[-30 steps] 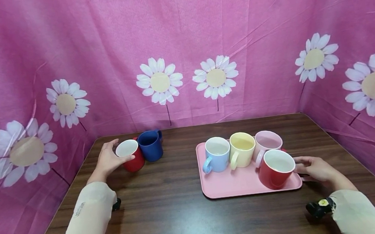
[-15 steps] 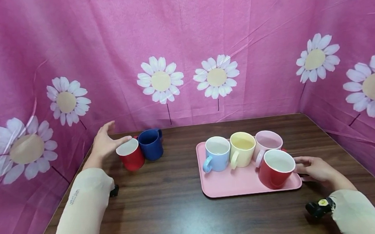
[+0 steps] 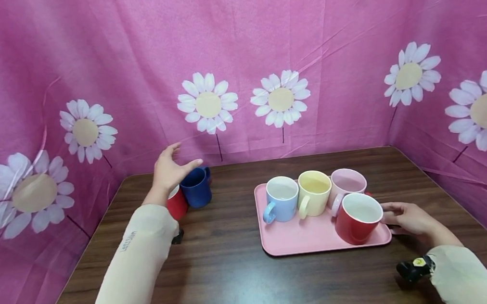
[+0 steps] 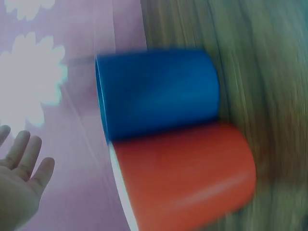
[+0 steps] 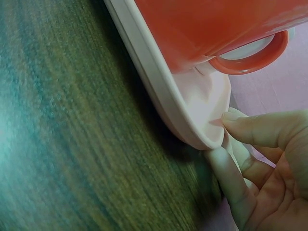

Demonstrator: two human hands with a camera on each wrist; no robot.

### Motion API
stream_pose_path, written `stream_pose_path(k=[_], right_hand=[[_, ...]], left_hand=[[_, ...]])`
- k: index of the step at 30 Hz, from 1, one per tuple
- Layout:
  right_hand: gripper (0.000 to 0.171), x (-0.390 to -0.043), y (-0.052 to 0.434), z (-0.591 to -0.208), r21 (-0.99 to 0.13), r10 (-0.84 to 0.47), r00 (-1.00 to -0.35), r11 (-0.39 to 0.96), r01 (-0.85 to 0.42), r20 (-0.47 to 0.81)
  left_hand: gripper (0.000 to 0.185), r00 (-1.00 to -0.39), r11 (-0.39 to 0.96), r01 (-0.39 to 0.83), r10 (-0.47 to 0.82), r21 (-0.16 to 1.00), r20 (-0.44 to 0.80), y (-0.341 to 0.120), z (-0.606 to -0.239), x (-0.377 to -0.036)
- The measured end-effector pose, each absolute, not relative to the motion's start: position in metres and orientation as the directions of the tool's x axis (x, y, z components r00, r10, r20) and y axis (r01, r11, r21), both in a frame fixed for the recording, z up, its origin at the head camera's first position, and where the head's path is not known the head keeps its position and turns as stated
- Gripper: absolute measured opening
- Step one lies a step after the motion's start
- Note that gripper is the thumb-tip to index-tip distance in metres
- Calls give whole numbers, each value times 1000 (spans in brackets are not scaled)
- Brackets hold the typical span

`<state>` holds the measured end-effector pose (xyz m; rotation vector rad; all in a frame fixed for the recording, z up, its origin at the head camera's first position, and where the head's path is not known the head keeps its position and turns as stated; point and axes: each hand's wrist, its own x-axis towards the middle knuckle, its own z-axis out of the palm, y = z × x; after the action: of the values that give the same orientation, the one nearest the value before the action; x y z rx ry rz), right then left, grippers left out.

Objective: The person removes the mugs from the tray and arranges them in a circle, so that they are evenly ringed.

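Blue mug at surface far-left corner, touching red mug. My left hand has let go of red mug, lifted, now hovers over both, fingers spread, holding nothing. Red mug left standing. My right hand pinches tray right edge, beside second red mug; unchanged.

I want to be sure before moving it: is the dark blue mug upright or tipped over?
Upright: the dark blue mug stands on the table, its opening facing up.
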<state>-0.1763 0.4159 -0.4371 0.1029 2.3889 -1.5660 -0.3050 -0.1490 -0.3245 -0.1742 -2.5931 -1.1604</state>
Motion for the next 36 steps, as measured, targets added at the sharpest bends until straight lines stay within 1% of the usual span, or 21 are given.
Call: stream_pose_path(k=[3,12,17,21,25,29,36], right_hand=[[57,-176,416,-438,-887,-89,-958,410,213,-271],[57,-177,416,-438,-881,-86,-958,423,213,-273],[57,-177,417,-438,-877,-81,-957,426,220,-279],[58,-177,416,-438,-877,-77,-957,427,221,-279],[57,-177,416,-437,-883,-86,-957,415,219,-277],[54,-177,416,-437,-892,-102,-956,399,213,-274],[52,-177,417,-437,-893,-104,-956,396,213,-274]], left_hand=[[82,-945,659,256,17,707,326,-126,-323,-305],[86,-953,644,263,55,718,299,-64,-322,-300],[86,-946,631,296,88,717,312,-27,-324,-294],[88,-945,650,309,130,695,299,0,-325,-286],[90,-951,674,304,172,673,257,23,-324,-277],[91,-950,710,311,207,632,235,44,-326,-270],[91,-933,751,360,277,554,231,78,-329,-256]])
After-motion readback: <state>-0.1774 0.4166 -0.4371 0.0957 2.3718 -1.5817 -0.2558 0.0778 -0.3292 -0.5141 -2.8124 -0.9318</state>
